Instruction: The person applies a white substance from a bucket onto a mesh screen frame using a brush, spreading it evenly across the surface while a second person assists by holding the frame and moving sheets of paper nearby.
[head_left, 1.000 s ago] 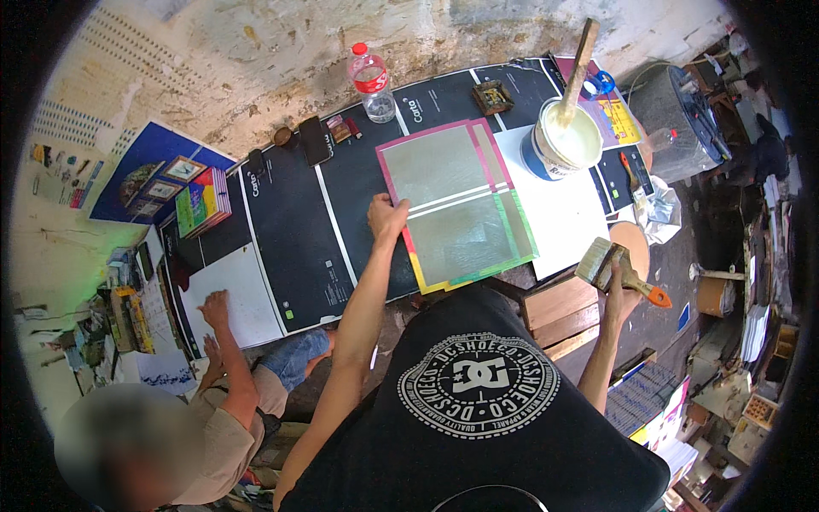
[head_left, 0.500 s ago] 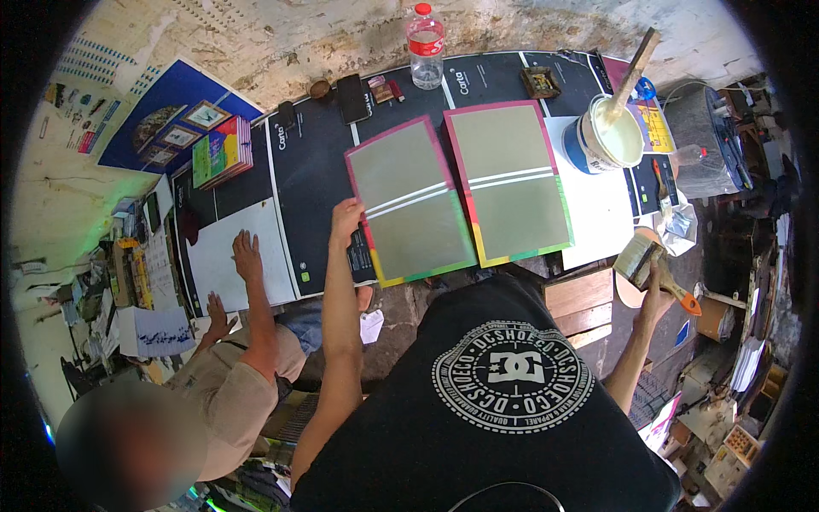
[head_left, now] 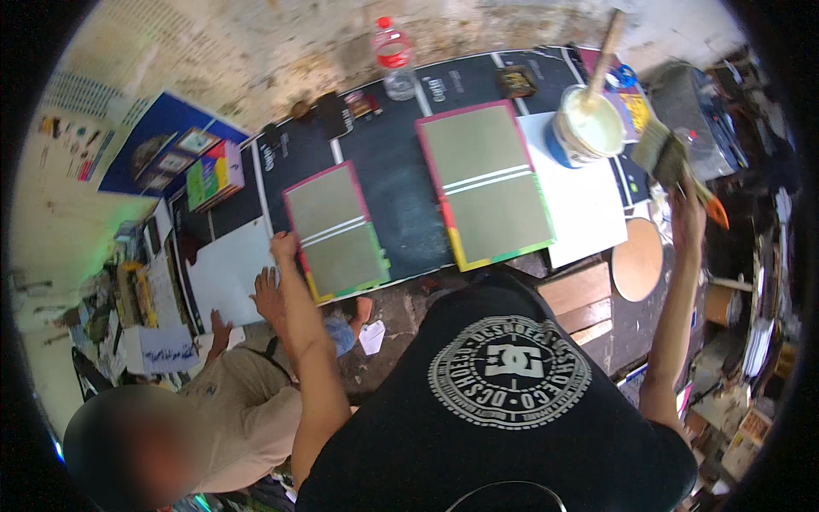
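Note:
My left hand (head_left: pixel 284 247) is closed on the left edge of a grey-green panel (head_left: pixel 328 205) bordered in pink, red, yellow and green, with two white stripes across it. A larger-looking matching panel (head_left: pixel 482 154) lies to its right on the black table covering. Out at the right, my right hand (head_left: pixel 685 200) grips a wide paintbrush (head_left: pixel 662 154) with an orange handle tip. Its bristles point up and left, beside a bucket (head_left: pixel 573 141) of pale paint. A wooden stick (head_left: pixel 606 55) leans in that bucket.
A co-worker's hand (head_left: pixel 269 294) rests by a white sheet (head_left: pixel 230 277) at the left. Along the back stand a red-capped bottle (head_left: pixel 395 64) and a small box (head_left: pixel 516 81). A stack of books (head_left: pixel 213 179) sits far left; a round stool (head_left: pixel 637 260) is below the table's right end.
The left panel has slid left in my left hand, widening the gap between the panels. My right hand has lifted the brush from over the stool up toward the bucket's right side.

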`<state>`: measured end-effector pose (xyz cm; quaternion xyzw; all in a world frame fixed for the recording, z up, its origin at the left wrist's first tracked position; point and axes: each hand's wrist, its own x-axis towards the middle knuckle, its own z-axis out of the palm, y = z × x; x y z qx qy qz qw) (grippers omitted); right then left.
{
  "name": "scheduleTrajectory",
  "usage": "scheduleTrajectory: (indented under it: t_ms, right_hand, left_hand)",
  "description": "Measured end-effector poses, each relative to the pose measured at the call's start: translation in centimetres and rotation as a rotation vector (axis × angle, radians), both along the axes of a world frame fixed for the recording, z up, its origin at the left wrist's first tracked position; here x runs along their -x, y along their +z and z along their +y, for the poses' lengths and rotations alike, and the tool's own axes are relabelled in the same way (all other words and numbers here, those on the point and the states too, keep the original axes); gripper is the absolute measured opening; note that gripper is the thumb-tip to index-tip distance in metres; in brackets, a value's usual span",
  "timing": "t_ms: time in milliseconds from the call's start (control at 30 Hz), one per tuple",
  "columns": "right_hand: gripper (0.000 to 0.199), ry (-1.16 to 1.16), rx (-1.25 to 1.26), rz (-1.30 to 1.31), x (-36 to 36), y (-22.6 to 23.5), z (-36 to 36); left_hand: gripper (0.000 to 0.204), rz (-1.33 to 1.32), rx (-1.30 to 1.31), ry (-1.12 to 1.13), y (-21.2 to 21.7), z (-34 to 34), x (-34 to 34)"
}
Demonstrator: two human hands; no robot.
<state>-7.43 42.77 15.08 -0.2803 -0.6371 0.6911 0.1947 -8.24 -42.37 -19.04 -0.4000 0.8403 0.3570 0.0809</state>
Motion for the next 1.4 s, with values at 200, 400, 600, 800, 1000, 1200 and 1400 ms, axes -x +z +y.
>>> scheduleTrajectory:
  t_ms: [200, 400, 600, 800, 1000, 1200, 1400]
  right_hand:
    - [0.035, 0.362, -0.731, 0.159, 13.4, -3.4, 1.1]
    - [0.040, 0.510, -1.047, -0.062, 19.1, -7.9, -0.2]
    - [0.037, 0.776, -1.070, -0.111, 22.3, -15.0, 2.2]
    - [0.047, 0.748, -1.097, -0.125, 23.7, -6.5, 2.8]
    - [0.061, 1.016, -0.919, -0.384, 25.0, -6.1, 1.3]
    - [0.067, 1.049, -1.050, -0.406, 26.9, -3.9, 0.1]
    - [0.057, 0.910, -1.416, -0.260, 25.1, -1.3, -4.1]
  left_hand:
    - [0.036, 0.512, -0.080, 0.210, 8.8, -0.5, -1.7]
    - [0.036, 0.678, -0.179, 0.113, 18.4, 14.1, -2.2]
    - [0.041, 0.718, -0.552, -0.080, 20.4, 27.6, -5.9]
    - [0.037, 0.509, -0.289, -0.003, 17.7, 29.9, -16.2]
    - [0.041, 0.446, -0.400, 0.049, 15.1, 31.2, -17.3]
    - [0.041, 0.490, -0.375, -0.088, 18.0, 32.5, -13.7]
    - [0.046, 0.541, 0.037, -0.521, 19.5, 35.5, -8.4]
